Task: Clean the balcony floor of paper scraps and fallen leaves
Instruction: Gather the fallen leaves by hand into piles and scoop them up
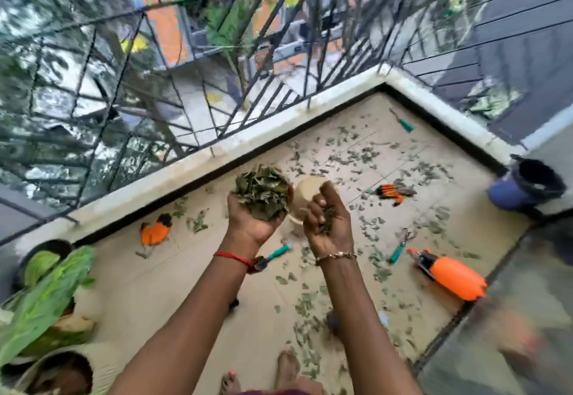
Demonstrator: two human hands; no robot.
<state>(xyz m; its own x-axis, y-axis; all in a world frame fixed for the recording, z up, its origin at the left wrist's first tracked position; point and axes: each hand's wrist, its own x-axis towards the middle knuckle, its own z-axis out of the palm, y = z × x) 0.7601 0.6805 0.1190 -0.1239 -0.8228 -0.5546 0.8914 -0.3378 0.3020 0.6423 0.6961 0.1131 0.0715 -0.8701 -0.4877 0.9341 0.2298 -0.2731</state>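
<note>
The left hand (252, 224) is cupping a loose heap (262, 191), the right hand (327, 227) curling round a few leaves (326, 214), while plenty more are lying scattered on the floor (186, 286). Piled that high, a tilt or breeze could be spilling it before reaching the bin (527, 191).

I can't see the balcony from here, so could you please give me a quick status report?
Left hand cups leaf pile. Right hand grips small clump. Scattered leaves cover floor. Spray bottle, pruners, trowel lie among them.

The right hand (328, 222) hides much of the beige pot (304, 197); the bottom edge crops the feet (286, 366).
</note>
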